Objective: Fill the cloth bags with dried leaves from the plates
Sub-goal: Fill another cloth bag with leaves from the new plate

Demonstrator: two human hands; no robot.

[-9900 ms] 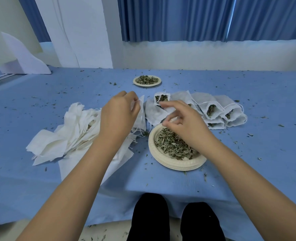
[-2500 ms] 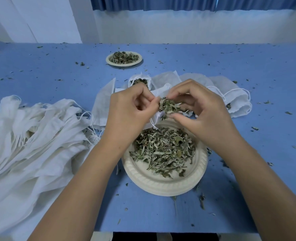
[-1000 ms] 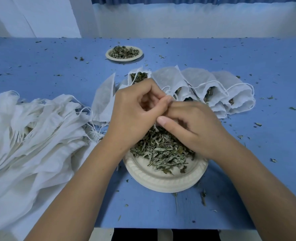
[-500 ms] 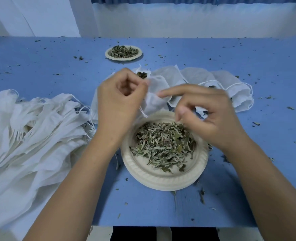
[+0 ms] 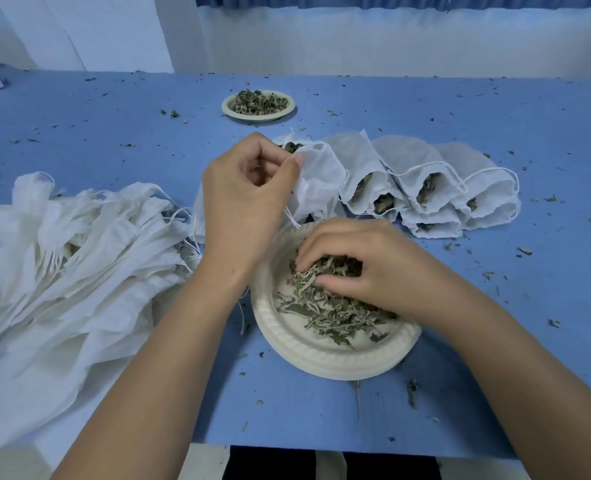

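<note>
My left hand [image 5: 245, 206] pinches the rim of a white cloth bag [image 5: 318, 181] and holds it up just behind the near plate. A cream paper plate [image 5: 322, 355] in front of me carries a heap of dried leaves [image 5: 328, 313]. My right hand [image 5: 367, 268] lies on that heap, fingers curled round a clump of leaves. A row of filled cloth bags [image 5: 425, 181] lies behind the plate to the right, mouths toward me. A second plate of leaves [image 5: 258, 105] sits further back.
A big pile of empty white cloth bags [image 5: 62, 265] covers the table's left side. Leaf crumbs are scattered over the blue tablecloth [image 5: 547, 133]. The table's near edge runs just above my knees. A white wall and blue curtain stand behind.
My right hand has dropped from the bag's mouth down into the leaves on the near plate and closed on a clump. My left hand keeps holding the bag raised.
</note>
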